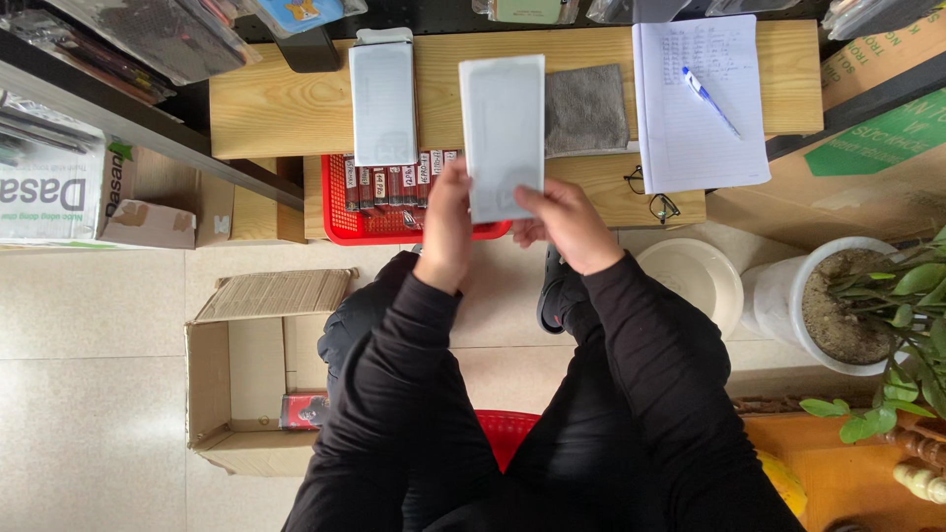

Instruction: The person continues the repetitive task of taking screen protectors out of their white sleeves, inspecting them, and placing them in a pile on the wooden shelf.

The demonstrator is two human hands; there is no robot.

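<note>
A flat white rectangular packet [504, 133] is held upright over the wooden bench [286, 108] by both hands. My left hand [445, 227] grips its lower left edge, and my right hand [567, 225] holds its lower right corner. Below the packet sits a red plastic basket [345, 225] with a row of several small dark boxes standing on edge. A second white packet [383, 99] lies flat on the bench, just left of the held one.
A grey cloth [586, 108], a lined notebook [702, 118] with a blue pen [709, 99] and glasses [652, 197] lie on the bench. An open cardboard box [246, 374] stands on the floor at left. A white dish [695, 281] and a potted plant [857, 305] stand at right.
</note>
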